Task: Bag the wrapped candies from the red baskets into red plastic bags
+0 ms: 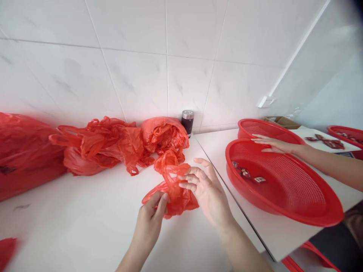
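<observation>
A thin red plastic bag [181,200] hangs over the white table in front of me. My left hand [153,213] pinches its near edge between thumb and fingers. Beside the bag's upper part, my right hand [207,185] is open, its fingers spread and slightly curled; whether the fingertips touch the plastic I cannot tell. Just behind, more crumpled red plastic bags [107,143] are heaped along the wall, with a bundled red bag [164,132] at the heap's right end.
A dark tumbler [187,122] stands against the tiled wall. On the right table, a co-worker's hand [272,143] rests at the rim of a large red basket [283,189] with a few small packets [244,172] inside. A full red bag [25,155] lies far left.
</observation>
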A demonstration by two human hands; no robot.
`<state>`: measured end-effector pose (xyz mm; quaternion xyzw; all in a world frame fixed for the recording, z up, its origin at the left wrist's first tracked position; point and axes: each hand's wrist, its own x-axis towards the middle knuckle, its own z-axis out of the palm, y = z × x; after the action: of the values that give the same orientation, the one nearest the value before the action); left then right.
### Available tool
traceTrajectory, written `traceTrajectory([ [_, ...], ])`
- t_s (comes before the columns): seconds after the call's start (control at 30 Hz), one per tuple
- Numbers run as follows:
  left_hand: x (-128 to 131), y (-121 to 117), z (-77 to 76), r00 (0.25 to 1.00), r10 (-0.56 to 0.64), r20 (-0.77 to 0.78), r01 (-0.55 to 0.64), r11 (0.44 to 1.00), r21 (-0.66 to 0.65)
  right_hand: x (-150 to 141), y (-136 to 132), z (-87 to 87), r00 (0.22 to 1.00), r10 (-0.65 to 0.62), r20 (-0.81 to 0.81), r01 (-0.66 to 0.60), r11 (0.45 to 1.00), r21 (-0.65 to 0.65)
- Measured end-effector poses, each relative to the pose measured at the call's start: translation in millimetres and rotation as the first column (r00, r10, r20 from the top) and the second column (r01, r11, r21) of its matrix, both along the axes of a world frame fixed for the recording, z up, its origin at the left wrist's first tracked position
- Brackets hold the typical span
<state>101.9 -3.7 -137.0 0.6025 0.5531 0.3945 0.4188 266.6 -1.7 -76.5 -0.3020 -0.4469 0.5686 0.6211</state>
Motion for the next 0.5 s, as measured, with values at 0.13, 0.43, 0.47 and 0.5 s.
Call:
traceTrajectory([
  [0.13,5,-5,-1.1,0.991,0.033,0.129,-0.028,0.999,-0.034,-8,-7,-18.6,0.927,-0.085,0.366,0.054,0.994,0.095],
  [0.43,23,27,-24.9,0.975,0.006,-0.220,-0.010,1.000,-0.016,-8,9,-44.0,0.792,-0.283,0.541,0.212,0.958,0.192],
  [0.47,23,30,-27.4,0.981,0.023,-0.195,-0.028,0.999,-0.021,-4,11,-46.7,0.766,-0.326,0.554,0.263,0.945,0.193],
  [0.5,23,32,-29.3,0.986,0.035,-0.163,-0.040,0.999,-0.025,0,12,-49.9,0.743,-0.346,0.573,0.297,0.938,0.181],
])
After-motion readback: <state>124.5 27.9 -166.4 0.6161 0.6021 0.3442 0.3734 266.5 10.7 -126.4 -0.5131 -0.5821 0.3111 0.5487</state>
